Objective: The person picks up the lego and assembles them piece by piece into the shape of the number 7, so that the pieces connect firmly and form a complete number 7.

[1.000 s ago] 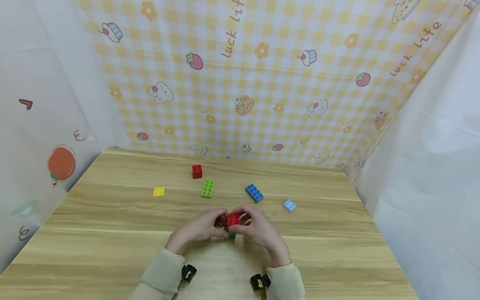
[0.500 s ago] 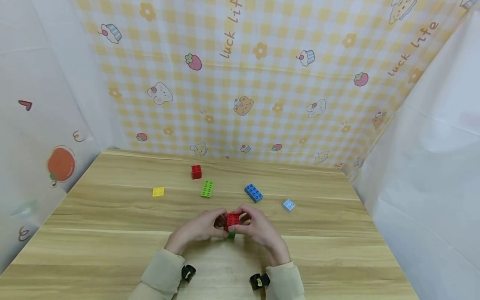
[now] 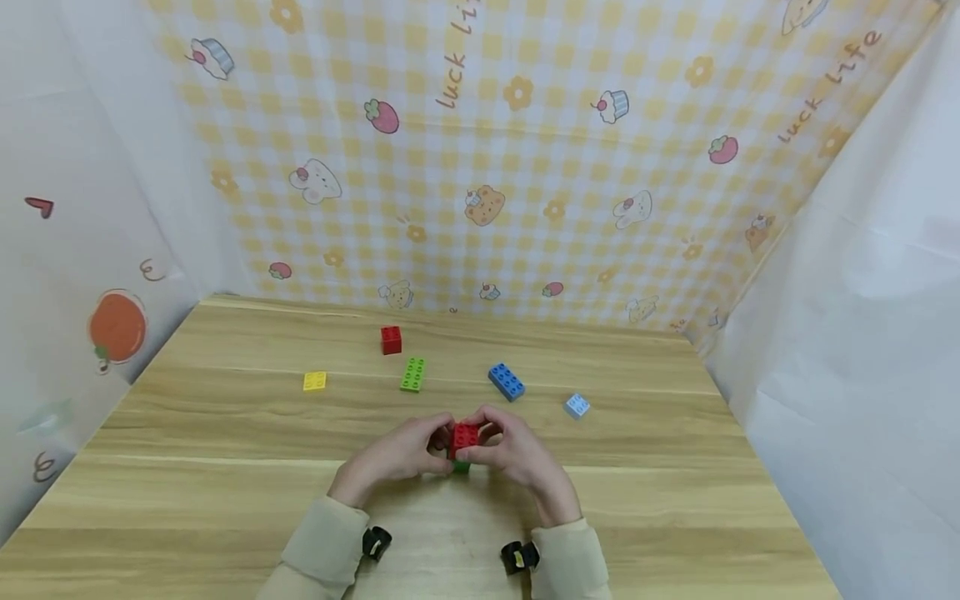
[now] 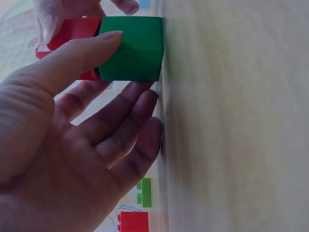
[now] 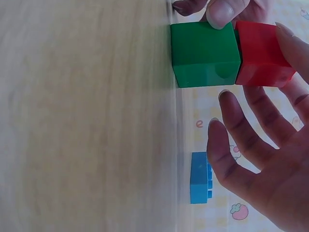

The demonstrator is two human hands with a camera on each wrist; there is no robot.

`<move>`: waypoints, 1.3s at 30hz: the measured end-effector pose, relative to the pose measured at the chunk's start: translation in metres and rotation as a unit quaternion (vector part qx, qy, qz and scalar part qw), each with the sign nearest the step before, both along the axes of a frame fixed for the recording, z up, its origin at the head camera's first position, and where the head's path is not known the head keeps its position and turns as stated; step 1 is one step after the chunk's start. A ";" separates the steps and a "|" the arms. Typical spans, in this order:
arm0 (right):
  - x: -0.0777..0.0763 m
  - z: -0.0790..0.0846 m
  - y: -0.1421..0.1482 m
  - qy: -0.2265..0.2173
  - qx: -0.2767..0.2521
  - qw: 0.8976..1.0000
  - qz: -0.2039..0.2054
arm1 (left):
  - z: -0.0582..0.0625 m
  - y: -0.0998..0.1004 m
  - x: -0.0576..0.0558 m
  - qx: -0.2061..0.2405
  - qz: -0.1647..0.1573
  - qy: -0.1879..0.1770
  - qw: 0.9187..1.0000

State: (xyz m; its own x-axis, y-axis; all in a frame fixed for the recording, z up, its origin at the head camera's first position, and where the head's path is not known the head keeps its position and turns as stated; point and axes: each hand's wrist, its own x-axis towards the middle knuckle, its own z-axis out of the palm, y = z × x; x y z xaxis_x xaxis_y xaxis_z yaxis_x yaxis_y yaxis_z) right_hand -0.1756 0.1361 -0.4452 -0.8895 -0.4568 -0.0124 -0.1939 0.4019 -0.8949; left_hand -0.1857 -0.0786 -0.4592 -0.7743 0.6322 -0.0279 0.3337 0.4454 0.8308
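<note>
A green building brick [image 4: 133,50] stands on the table with a red brick [image 3: 466,436] on top of it, and a thin dark line shows between them in the right wrist view. My left hand [image 3: 401,450] grips the green brick, its thumb across the near face and its fingers behind. With thumb and fingers, my right hand [image 3: 517,454] pinches the red brick from the other side. In the right wrist view, the lower fingers of that hand are spread off the bricks. The far faces of both bricks are hidden from the wrist views.
Farther back on the wooden table [image 3: 225,500] lie a yellow flat brick [image 3: 315,381], a second red brick [image 3: 391,340], a light green brick [image 3: 412,375], a blue brick [image 3: 506,382] and a pale blue brick [image 3: 577,406]. A patterned cloth [image 3: 450,167] hangs behind the table.
The head view has shifted slightly. Both hands keep their hold on the two bricks, with no clear movement, and the other bricks lie where they were.
</note>
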 end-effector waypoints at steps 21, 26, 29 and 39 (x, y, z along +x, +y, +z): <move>0.004 0.005 -0.001 -0.007 0.030 1.000 0.000 | 0.003 0.001 0.002 -0.001 0.001 0.001 1.000; 0.004 0.004 -0.001 -0.011 0.028 1.000 -0.001 | 0.003 0.002 0.002 -0.006 0.006 0.002 1.000; 0.003 0.004 -0.001 -0.016 0.027 0.999 -0.004 | 0.003 0.002 0.001 -0.009 0.008 0.001 1.000; 0.002 0.003 -0.003 -0.022 0.022 0.999 -0.009 | 0.006 -0.016 -0.004 -0.015 0.013 -0.010 1.000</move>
